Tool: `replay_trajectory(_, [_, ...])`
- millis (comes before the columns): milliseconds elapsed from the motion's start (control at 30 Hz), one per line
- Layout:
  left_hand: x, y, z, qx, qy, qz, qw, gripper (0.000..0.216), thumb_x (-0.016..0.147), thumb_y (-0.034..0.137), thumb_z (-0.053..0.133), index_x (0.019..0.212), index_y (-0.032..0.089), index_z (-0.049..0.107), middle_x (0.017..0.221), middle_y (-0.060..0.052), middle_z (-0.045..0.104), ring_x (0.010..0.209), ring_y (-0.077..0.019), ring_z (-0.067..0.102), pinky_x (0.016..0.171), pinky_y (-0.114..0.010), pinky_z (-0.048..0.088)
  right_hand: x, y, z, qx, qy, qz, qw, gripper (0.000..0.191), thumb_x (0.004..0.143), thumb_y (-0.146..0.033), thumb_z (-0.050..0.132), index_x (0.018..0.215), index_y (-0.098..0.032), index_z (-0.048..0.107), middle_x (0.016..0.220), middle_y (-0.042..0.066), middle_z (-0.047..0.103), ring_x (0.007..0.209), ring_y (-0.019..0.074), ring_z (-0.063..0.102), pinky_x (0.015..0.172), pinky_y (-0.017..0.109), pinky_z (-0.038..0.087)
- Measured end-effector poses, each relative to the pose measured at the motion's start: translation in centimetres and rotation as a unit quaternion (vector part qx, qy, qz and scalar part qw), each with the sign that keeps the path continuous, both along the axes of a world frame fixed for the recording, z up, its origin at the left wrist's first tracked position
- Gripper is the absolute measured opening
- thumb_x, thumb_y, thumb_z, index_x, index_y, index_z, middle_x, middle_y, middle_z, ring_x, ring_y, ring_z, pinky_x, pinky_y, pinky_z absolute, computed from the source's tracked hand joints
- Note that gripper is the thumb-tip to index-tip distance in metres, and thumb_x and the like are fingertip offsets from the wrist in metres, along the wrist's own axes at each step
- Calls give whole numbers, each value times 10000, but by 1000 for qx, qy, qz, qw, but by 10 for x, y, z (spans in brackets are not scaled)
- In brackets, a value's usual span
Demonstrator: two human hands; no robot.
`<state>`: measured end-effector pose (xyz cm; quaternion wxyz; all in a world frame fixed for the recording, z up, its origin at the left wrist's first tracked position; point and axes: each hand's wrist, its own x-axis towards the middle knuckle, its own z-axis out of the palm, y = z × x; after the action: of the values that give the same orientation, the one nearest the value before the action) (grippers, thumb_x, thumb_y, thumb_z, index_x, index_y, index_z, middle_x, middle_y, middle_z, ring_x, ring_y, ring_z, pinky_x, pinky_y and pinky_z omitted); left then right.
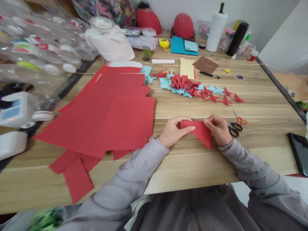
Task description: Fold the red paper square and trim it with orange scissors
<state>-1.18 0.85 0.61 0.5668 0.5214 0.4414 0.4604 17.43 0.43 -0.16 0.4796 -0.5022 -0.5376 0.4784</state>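
Observation:
A red paper folded into a triangle lies on the wooden table between my hands, its point aimed toward me. My left hand pinches its left corner with thumb and forefinger. My right hand curls its fingers over the right corner. Large red paper sheets are spread out to the left. Behind the triangle sits a heap of folded red and light blue paper cranes.
Orange-handled scissors lie just right of my right hand, a black phone at the right edge. Clear plastic bottles pile up at the far left. A paper towel roll, pen, and yellow and brown papers stand behind.

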Motion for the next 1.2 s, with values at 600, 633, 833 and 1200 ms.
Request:
replay_trajectory(600, [2,-6,-4,-47,-7,35,998,332,592,433,777,556,142,622,482,23,533,463,-82,462,471,-218,392,2,-3,3,-73,-17,147,986,223,690,-346,673,585,-157,620,490,-17,568,443,102,504,453,226,402])
replay_trajectory(633, [1,-5,-4,-50,-7,44,998,331,584,430,784,553,141,626,481,21,538,464,-84,468,475,-219,394,2,-3,3,-90,-8,145,985,217,679,-344,676,583,-157,620,477,-17,570,422,105,511,438,227,407])
replay_trajectory(833, [-2,1,-4,-64,-26,77,995,310,553,395,802,542,138,629,477,16,557,456,-84,493,462,-207,411,7,0,5,-124,13,122,985,172,631,-296,672,553,-154,613,452,0,601,368,105,515,385,217,416])
replay_trajectory(1200, [0,-5,0,-23,-2,32,999,330,624,401,758,541,126,597,481,34,513,455,-62,475,431,-175,413,1,-2,-2,-87,32,116,989,237,671,-372,763,786,-181,684,716,7,684,612,117,585,574,233,470])
